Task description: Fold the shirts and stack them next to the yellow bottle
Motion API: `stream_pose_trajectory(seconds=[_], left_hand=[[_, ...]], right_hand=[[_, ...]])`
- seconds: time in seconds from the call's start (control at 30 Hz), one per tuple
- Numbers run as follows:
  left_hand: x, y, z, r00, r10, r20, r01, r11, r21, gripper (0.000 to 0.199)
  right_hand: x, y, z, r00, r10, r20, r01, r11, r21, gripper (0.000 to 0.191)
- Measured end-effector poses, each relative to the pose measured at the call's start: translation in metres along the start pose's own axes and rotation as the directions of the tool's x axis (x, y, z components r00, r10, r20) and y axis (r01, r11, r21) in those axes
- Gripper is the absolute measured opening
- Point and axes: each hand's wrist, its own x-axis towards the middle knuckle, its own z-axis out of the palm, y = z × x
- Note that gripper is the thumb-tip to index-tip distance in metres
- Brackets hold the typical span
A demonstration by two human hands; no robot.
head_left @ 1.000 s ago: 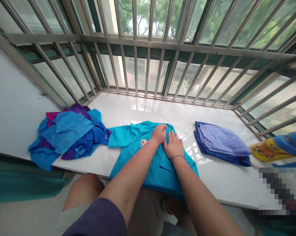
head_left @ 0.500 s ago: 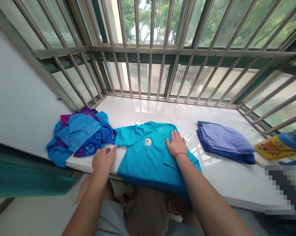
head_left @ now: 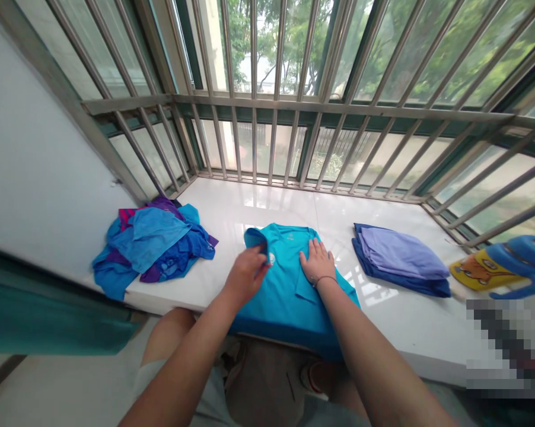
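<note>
On the white ledge point(head_left: 392, 323), left fingers point(head_left: 255, 257) pinch a turquoise shirt point(head_left: 285, 296), right fingers point(head_left: 317, 249) lying flat on it.

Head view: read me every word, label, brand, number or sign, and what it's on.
No text is readable.
Turquoise shirt: neck print, too small; chest badge, partly hidden, no legible wording.
Clothes pile: pale mark, too small.
Yellow-blue bottle: cartoon print, no legible words.
</note>
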Motion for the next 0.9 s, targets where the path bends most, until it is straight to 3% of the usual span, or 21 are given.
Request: stream_pose_trajectory(seconds=[0.07,0.13,0.27,0.37,0.47,0.6,0.77,0.83,0.9], left_hand=[[-0.018,0.013,0.005,0.938,0.252,0.238,-0.248,0.968,-0.046,0.019],[-0.037,0.014,0.009,0.902,0.287,0.324,-0.289,0.956,-0.044,0.03],[-0.062,-0.011,0.009,0.972,0.089,0.217,-0.102,0.994,0.045,0.048],[-0.066,-0.032,0.006,0.989,-0.027,0.145,0.017,0.997,0.073,0.05],[-0.065,-0.042,0.006,0.989,-0.076,0.127,0.064,0.993,0.096,0.047],[-0.058,-0.034,0.012,0.985,-0.02,0.172,-0.004,0.991,0.133,0.047],[-0.039,-0.034,0.01,0.955,0.008,0.297,-0.083,0.967,0.24,0.019],[-0.029,-0.05,0.0,0.959,-0.07,0.274,0.003,0.971,0.239,0.022],[-0.022,-0.072,-0.012,0.956,-0.211,0.202,0.168,0.963,0.212,0.023]], right_hand=[[0.0,0.0,0.001,1.0,0.0,0.001,0.0,1.0,-0.001,0.078],[0.0,0.0,0.001,1.0,-0.001,-0.002,0.001,1.0,0.003,0.077],[-0.001,0.0,0.0,1.0,-0.007,-0.013,0.007,1.0,0.012,0.077],[0.0,0.0,0.0,1.0,-0.007,-0.009,0.007,1.0,0.014,0.077],[0.001,0.001,0.002,1.0,-0.001,-0.007,0.001,1.0,0.01,0.077],[0.002,0.001,0.003,1.0,0.0,0.002,0.0,1.0,0.0,0.077],[0.003,0.0,0.001,0.999,0.0,0.037,0.001,1.0,-0.023,0.077],[0.003,0.0,0.001,0.998,-0.001,0.056,0.003,0.999,-0.039,0.077],[0.003,0.0,-0.001,0.998,-0.01,0.06,0.013,0.999,-0.051,0.076]])
